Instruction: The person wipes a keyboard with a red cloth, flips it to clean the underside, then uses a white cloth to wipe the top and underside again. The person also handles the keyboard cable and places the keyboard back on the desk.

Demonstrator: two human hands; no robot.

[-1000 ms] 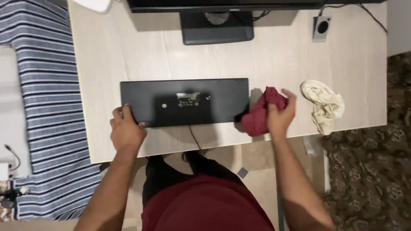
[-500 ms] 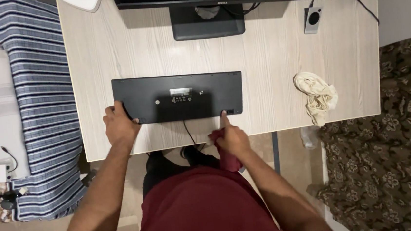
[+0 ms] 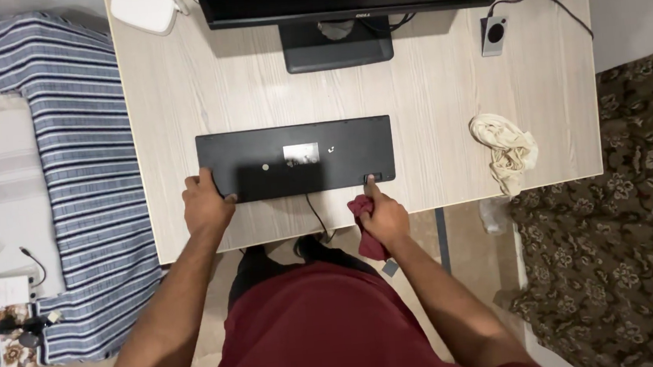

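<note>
Pale wooden desk (image 3: 444, 104), black keyboard (image 3: 296, 159) lying face down at its near edge. Left hand (image 3: 205, 203) clamps the near-left corner, steadying it. Right hand (image 3: 383, 216) bunches a maroon cloth (image 3: 364, 231), forefinger touching the foot at the near-right corner. Cream rag (image 3: 504, 151) sits apart, right.

My pale wood-grain desk (image 3: 444, 96) stands between a blue-and-white striped bedcover (image 3: 84, 164) and a dark floral-patterned carpet (image 3: 639, 205); beige floor lies beneath.

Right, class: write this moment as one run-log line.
left hand: grips keyboard corner | right hand: holds red cloth, finger on keyboard edge | cream cloth: on desk
</note>
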